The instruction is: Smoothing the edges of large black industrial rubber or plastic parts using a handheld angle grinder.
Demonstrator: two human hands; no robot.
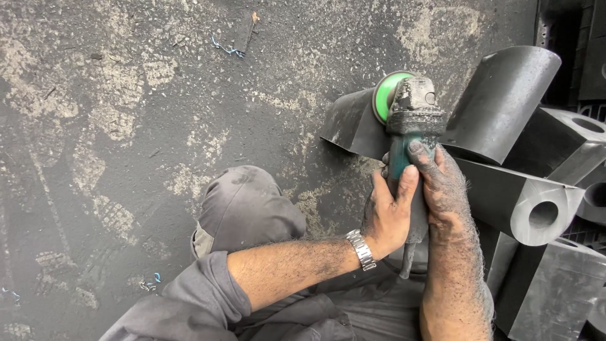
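- Head view: my left hand (388, 211) and right hand (442, 189) are both clenched around the angle grinder (409, 129) handle.
- The grinder's long axis runs away from me, head up-frame.
- Its green disc (386, 95) faces left, touching the black rubber block (353, 123) on the floor (126, 113).
- More black blocks (536, 202) are stacked just right.

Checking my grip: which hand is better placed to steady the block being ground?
Probably left: the left hand grips the grinder on the block's side; the right hand sits across it, by the stacked blocks.
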